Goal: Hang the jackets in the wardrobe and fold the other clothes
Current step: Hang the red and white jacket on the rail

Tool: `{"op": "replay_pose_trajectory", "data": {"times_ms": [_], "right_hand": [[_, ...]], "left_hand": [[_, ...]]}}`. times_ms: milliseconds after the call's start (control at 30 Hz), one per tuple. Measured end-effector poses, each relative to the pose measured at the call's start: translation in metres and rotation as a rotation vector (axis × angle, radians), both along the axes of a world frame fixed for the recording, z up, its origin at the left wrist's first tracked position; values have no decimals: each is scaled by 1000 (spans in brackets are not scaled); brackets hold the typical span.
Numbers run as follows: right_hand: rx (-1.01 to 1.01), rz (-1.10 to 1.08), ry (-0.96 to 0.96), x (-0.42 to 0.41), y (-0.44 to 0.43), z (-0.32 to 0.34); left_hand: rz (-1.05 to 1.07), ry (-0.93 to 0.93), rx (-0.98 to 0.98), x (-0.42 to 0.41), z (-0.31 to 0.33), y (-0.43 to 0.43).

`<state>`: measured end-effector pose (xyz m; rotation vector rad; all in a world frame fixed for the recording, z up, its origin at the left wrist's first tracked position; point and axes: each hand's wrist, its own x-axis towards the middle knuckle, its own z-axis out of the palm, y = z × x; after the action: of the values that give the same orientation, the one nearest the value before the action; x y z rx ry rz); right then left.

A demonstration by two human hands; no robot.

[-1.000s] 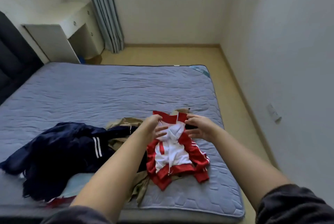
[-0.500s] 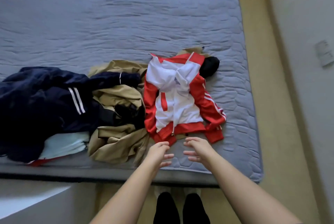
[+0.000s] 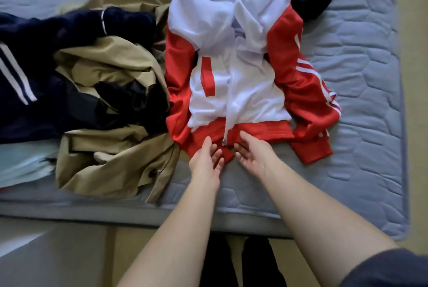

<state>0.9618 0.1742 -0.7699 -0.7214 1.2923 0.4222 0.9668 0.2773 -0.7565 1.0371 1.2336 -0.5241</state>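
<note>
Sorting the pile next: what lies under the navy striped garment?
Under the navy striped garment a pale blue cloth pokes out, beside the tan coat. Anything deeper is covered.

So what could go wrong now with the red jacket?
The zipper pull sits right between both hands, so it might snag the red jacket. The jacket also touches the tan coat, which may get dragged along. The near sleeve cuff lies close to the mattress edge and could slide off.
</note>
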Motion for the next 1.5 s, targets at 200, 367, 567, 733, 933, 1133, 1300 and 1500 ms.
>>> {"op": "replay_pose_trajectory", "data": {"times_ms": [200, 367, 567, 733, 933, 1133, 1300, 1500], "right_hand": [[-61, -124, -38, -13, -36, 18], [-182, -79, -19, -54, -83, 27], [-101, 79, -88, -76, -75, 11], [-24, 171, -187, -78, -60, -11], [4, 112, -179, -87, -61, 3], [75, 39, -191, -96, -59, 42], [72, 71, -186, -98, -56, 41], [-79, 339, -139, -105, -44, 8]], "left_hand": [[183, -193, 168, 6, 13, 14], [200, -221, 325, -6, 34, 55], [-32, -198, -40, -30, 9, 32], [-284, -243, 49, -23, -15, -4], [-84, -285, -168, 0, 18, -11], [16, -139, -221, -59, 54, 36], [-428, -44, 176, -65, 33, 50], [-895, -116, 540, -69, -11, 49]]}}
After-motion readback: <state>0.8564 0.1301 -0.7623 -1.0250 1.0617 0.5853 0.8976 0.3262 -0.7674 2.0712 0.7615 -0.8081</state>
